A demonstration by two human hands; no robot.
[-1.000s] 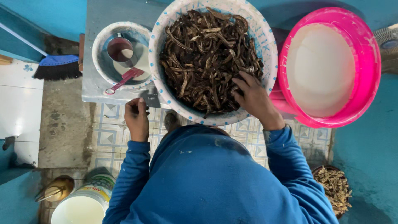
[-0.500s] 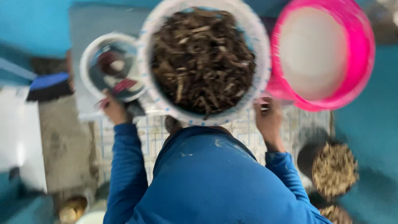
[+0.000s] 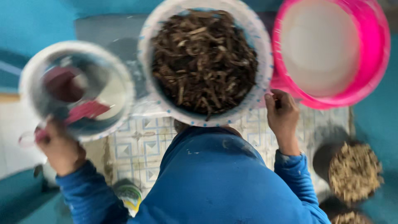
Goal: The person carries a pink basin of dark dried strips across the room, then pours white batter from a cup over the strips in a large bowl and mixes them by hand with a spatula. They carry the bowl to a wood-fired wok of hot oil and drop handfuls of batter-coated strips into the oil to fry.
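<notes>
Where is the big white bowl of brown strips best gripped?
By its rim, from the near side. The white bowl is wide, round and heaped full, so two hands at opposite edges seem steadiest. The right hand already sits at its near right edge.

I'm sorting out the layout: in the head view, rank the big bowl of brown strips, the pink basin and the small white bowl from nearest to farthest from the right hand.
From the right hand:
1. Big bowl of brown strips, just left of it.
2. Pink basin, above right.
3. Small white bowl, far left.
</notes>
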